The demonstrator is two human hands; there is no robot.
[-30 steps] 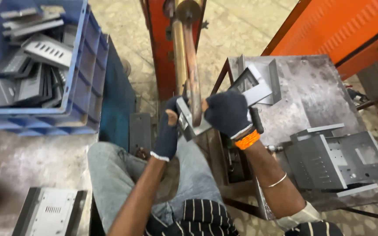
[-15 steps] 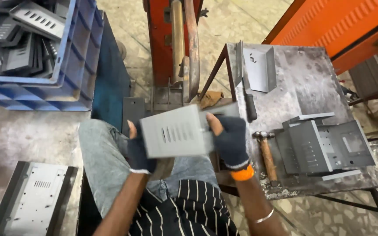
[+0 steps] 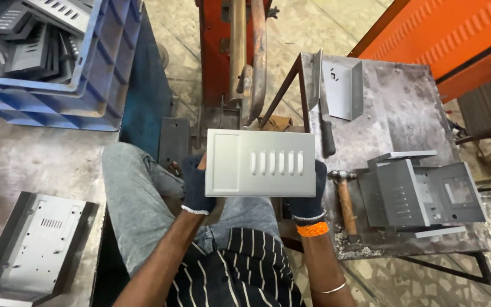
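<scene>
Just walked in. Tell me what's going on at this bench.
A seated person holds a grey sheet-metal panel with slots flat over the lap, left hand and right hand gloved and gripping its sides. A hammer and folded metal housings lie on the steel table; a blue crate holds more parts.

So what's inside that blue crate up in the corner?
The blue crate holds a loose heap of grey sheet-metal parts, some with slots, lying at angles on one another. Whatever sits beneath them is covered, and the crate runs out of the picture.
</scene>
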